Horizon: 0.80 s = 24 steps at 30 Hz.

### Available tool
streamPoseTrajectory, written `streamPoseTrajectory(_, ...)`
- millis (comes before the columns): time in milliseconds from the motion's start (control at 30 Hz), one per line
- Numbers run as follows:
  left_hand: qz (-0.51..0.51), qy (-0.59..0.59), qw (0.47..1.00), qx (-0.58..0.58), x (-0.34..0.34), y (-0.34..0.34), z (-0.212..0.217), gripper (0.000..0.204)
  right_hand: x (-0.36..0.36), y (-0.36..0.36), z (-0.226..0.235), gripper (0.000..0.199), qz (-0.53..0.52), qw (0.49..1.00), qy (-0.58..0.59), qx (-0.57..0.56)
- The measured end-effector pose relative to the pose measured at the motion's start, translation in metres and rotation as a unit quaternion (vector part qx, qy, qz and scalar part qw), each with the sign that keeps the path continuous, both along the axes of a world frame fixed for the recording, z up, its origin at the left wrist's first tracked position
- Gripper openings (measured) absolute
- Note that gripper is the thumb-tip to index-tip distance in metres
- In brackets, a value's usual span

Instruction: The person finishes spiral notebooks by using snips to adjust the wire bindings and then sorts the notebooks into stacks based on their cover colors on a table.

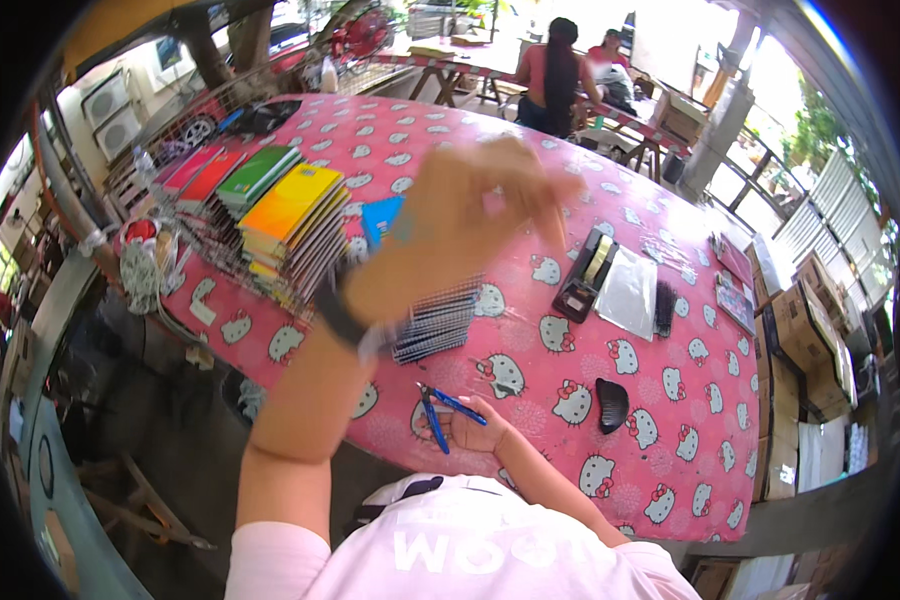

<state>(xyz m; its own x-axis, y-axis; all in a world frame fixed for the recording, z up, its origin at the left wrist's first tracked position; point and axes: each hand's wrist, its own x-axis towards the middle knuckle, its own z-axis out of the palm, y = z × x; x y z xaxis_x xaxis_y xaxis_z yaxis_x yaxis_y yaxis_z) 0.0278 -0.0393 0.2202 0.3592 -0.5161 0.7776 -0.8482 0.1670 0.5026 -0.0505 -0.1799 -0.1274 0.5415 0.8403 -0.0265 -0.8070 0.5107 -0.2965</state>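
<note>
My left hand (pixel 480 205) is raised over the middle of the table, smeared by motion, with a dark band on its wrist. Whether it holds anything is not visible. Below it, partly covered by the hand and forearm, stands a stack of blue spiral notebooks (pixel 438 325). Near the table's front edge my right hand (pixel 482 428) holds a pair of blue-handled nippers (pixel 438 425), handles apart and jaws pointing away from me. To the left are stacks of spiral notebooks with yellow (pixel 295 200), green (pixel 260 172), red (pixel 213 175) and pink covers (pixel 185 168).
Right of centre lie a tape dispenser (pixel 585 278), clear plastic sleeves (pixel 627 292) and a bundle of thin black pieces (pixel 664 308). A ribbed black object (pixel 612 405) sits nearer me. Cardboard boxes (pixel 810 345) line the right side. Two people (pixel 555 80) are at a far table.
</note>
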Motion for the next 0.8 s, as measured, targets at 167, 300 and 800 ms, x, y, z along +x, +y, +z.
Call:
streamPoseTrajectory(167,0.287,-0.102,0.943,0.136,0.119,0.028,-0.038,0.059,-0.011,0.011,0.018,0.051,-0.07,0.965,-0.087,-0.236)
streamPoseTrajectory(300,0.415,0.025,0.878,0.237,0.137,0.024,-0.081,0.077,-0.007,0.034,0.076,0.048,-0.231,0.686,-0.424,-0.545)
streamPoseTrajectory(800,0.398,0.109,0.855,0.313,0.13,0.025,-0.09,0.098,0.022,0.045,0.088,0.055,-0.399,0.325,-0.627,-0.584)
